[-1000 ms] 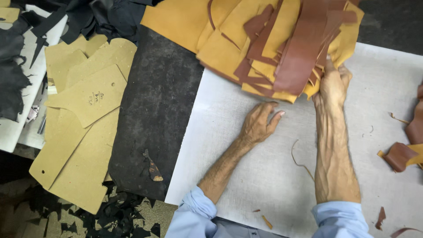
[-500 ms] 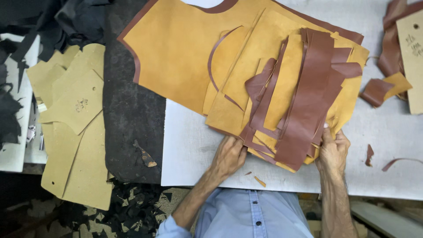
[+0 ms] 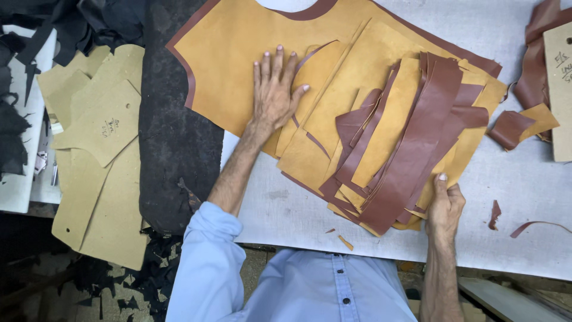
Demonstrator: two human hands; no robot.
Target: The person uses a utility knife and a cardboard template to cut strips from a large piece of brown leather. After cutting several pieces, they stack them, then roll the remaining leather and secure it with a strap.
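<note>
Two hands are working one loose stack of cut leather pieces (image 3: 381, 131), tan suede side up with brown strips (image 3: 411, 155) lying across it, on the pale grey surface (image 3: 524, 250) just ahead of me. From the head view I am judging the leather as light, soft and floppy: the sheets are draping flat and would sag if lifted by one corner, and the smooth brown faces look ready to slide over each other. I would be taking hold at the near edge, pinching several layers together. My left hand (image 3: 273, 95) is lying flat and open, fingers spread, pressing on the big tan panel (image 3: 232, 65), arm reaching forward. My right hand (image 3: 444, 206) is curling closed on the stack's near right corner, thumb on top, wrist straight. Cardboard patterns (image 3: 98, 155) are lying well apart at left.
</note>
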